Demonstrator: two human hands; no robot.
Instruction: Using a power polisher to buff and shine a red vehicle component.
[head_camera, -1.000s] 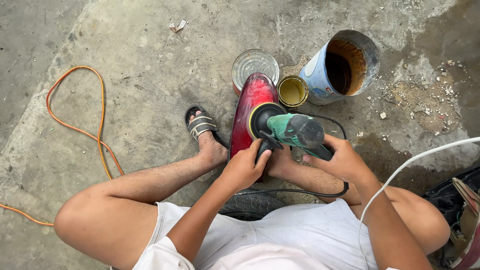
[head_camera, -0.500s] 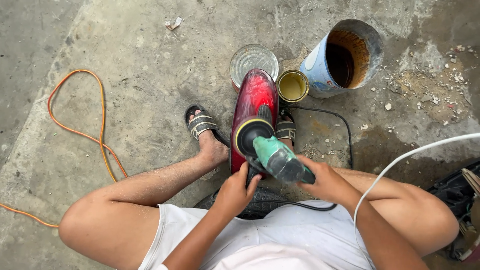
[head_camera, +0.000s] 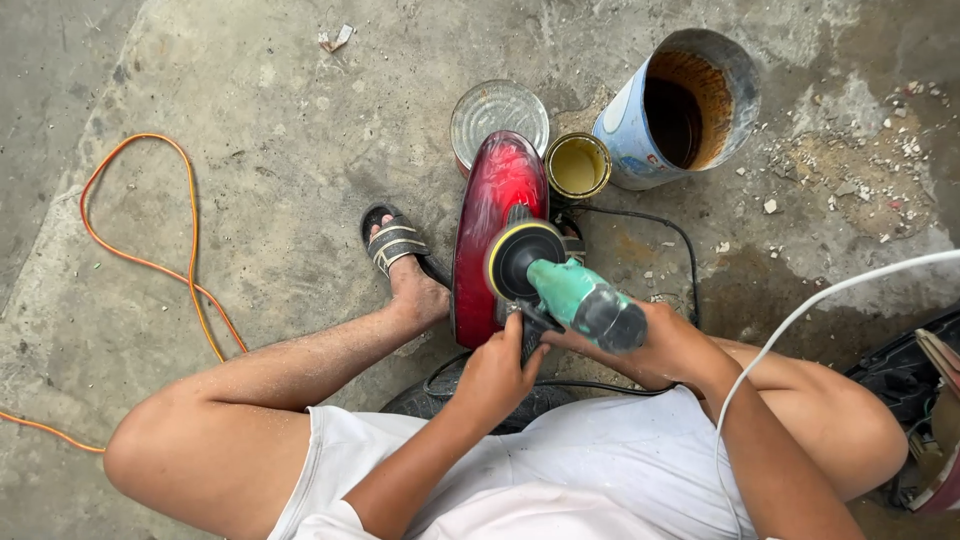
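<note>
The green polisher (head_camera: 575, 295) rests its round pad on the red tail-light lens (head_camera: 497, 215) between my feet. My left hand (head_camera: 497, 372) clamps its side handle; my right hand (head_camera: 668, 345) wraps the rear body, fingers closed.

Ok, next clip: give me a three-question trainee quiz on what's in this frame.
1. True or false: both hands, the left hand and the right hand, are on the green polisher.
2. What does the polisher's yellow-rimmed pad rest against? A) the red glossy panel B) the big rusty can C) the orange cable
3. Which item stands directly beyond the panel's far end: the silver lid or a sandal?

Key: 1 true; 2 A; 3 the silver lid.
</note>
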